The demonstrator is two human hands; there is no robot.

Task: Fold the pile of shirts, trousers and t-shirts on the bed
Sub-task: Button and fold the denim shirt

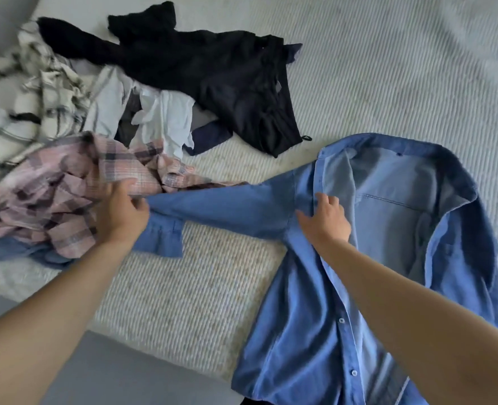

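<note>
A blue denim shirt (388, 217) lies open on the bed, collar toward the far right, its lower part hanging over the near edge. Its left sleeve (224, 209) stretches out toward the pile. My left hand (122, 211) pinches that sleeve near the cuff. My right hand (326, 220) lies with spread fingers on the shirt's front by the button placket, at the armpit. To the left sits the unfolded pile: a pink plaid shirt (66, 194), a cream striped garment (28, 112), white pieces (165, 118) and black clothes (212, 68).
The bed cover (373, 68) is pale grey with fine ribs and stretches away to the far right. Its near edge runs diagonally from left to bottom centre, with grey floor (110, 375) below. A small black loop (306, 138) lies by the black clothes.
</note>
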